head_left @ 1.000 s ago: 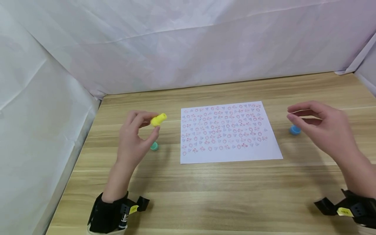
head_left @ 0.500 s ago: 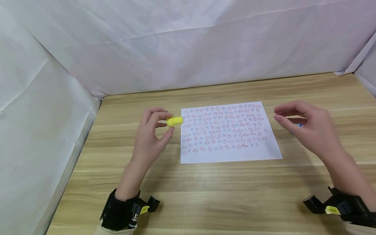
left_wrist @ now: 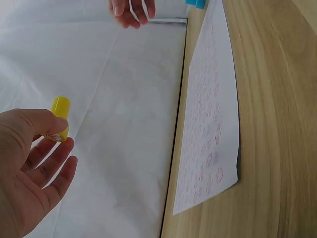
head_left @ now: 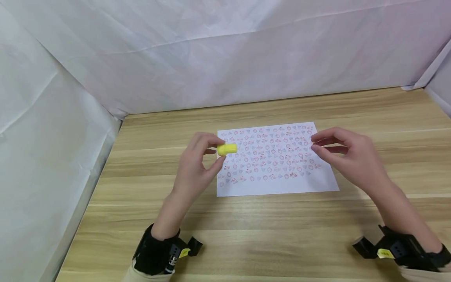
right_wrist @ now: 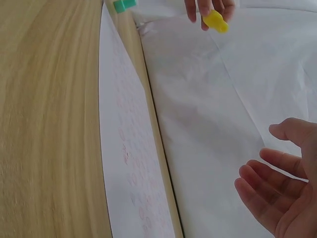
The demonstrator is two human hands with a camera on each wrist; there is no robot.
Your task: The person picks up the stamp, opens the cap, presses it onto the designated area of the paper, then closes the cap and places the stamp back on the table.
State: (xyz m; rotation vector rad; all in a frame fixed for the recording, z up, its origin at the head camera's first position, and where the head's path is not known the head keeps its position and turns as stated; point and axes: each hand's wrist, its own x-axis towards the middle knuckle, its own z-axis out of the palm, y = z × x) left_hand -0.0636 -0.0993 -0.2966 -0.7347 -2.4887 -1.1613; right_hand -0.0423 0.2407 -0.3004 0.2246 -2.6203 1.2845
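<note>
Between thumb and fingertips, my left hand [head_left: 195, 166] pinches a small yellow stamp [head_left: 229, 148], held sideways above the left edge of a white sheet of paper [head_left: 271, 189]. A reddish print shows on the wider end of the stamp [left_wrist: 61, 105] in the left wrist view. My right hand [head_left: 352, 162] hovers over the paper's right edge, thumb and fingers apart with nothing between them. Rows of small red and blue printed pictures, strawberries among them, cover most of the sheet.
A green stamp-like piece [right_wrist: 124, 5] stands beyond the paper in the right wrist view. A blue one [left_wrist: 196, 3] shows at the top of the left wrist view. White cloth [head_left: 225, 58] hangs behind the wooden table [head_left: 260, 231] and along its left side.
My left hand has carried the yellow stamp rightward to the paper, turning it level. My right hand has moved left, from above the blue piece to the paper's right edge.
</note>
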